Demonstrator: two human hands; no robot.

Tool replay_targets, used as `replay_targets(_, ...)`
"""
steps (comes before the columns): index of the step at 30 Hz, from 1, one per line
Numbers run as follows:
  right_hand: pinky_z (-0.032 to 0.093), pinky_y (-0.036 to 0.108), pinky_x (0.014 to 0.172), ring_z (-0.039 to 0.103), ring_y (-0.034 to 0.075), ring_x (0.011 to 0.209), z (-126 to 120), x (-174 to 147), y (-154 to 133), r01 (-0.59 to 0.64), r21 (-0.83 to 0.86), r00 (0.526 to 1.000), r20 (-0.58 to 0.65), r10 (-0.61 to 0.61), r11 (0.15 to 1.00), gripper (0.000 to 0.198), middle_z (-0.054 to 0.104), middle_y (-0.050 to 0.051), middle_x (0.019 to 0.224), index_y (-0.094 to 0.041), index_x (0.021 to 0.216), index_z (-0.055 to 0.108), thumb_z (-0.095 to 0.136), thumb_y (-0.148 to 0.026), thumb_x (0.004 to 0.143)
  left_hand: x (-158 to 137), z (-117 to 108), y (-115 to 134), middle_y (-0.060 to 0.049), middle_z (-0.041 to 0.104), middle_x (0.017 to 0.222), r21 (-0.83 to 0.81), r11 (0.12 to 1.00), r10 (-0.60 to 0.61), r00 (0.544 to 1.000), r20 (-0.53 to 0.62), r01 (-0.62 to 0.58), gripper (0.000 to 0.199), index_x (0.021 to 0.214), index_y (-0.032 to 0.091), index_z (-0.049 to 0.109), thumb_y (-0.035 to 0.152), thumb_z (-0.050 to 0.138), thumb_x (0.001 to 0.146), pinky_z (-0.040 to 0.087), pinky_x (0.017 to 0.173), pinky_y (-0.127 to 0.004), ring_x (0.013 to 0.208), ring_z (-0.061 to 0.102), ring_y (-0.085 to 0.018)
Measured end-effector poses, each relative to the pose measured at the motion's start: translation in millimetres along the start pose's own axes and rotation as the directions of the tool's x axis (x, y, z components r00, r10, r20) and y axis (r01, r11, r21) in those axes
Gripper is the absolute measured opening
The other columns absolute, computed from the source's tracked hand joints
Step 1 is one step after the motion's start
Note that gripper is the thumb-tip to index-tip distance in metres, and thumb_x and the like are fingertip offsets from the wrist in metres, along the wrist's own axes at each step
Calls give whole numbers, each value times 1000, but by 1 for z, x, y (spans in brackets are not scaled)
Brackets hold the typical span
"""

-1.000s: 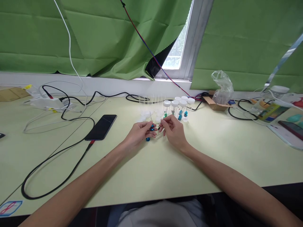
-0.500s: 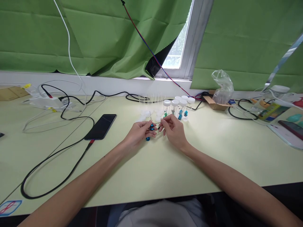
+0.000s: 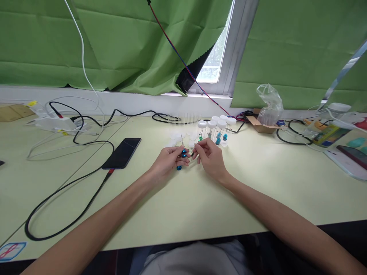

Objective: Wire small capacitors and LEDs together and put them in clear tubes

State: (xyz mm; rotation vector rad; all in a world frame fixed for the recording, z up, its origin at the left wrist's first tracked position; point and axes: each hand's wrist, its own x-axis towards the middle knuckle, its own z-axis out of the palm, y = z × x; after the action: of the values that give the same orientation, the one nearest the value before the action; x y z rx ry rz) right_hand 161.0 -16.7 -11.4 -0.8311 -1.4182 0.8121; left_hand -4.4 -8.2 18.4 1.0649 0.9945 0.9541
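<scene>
My left hand [image 3: 168,159] pinches a small shiny blue piece [image 3: 184,153] with thin wire-like stems sticking up, between thumb and fingertips. Close beside it, my right hand [image 3: 211,154] is closed in a pinch on a thin wire-like stem that reaches toward the blue piece. Whether that stem is joined to the piece is too small to tell. Another blue piece [image 3: 179,167] shows just below my left fingers. Behind the hands stand several clear vials with white caps [image 3: 202,124], holding green and blue pieces on stems. Open clear tubes [image 3: 183,119] and loose white caps [image 3: 172,138] lie left of them.
A black phone [image 3: 122,153] on a black cable [image 3: 28,225] lies to the left. At the back left is a white power strip [image 3: 59,124]. A cardboard box with a plastic bag [image 3: 269,107] stands back right, near bottles and another phone [image 3: 354,157].
</scene>
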Motion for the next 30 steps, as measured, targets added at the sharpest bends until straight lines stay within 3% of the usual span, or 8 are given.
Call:
replay_targets(18,50,25,46,67,15,61,0,0,-2,-22,31,1000,-7,22,999,25,65,0,76,-22,86,53,63,-44,91,-1,1,1,-11,71,82,3,1000,-3,1000,-3,3,25,82,10,68,27,59,96,54,69,-27,62,66,-12)
replay_targets(25,52,25,46,68,14,57,1,4,-1,-95,167,995,-4,96,981,29,67,0,72,-20,81,53,70,-42,86,-2,3,2,-9,69,71,7,1000,-10,1000,-16,11,25,82,9,69,26,58,97,55,69,-28,62,66,-13)
replay_targets(30,53,25,46,68,15,56,1,6,-2,-165,196,986,10,166,967,34,69,1,71,-20,78,53,74,-47,81,1,1,-2,-11,71,77,2,1000,-2,1000,-8,2,25,81,9,69,26,59,96,55,67,-27,62,66,-13)
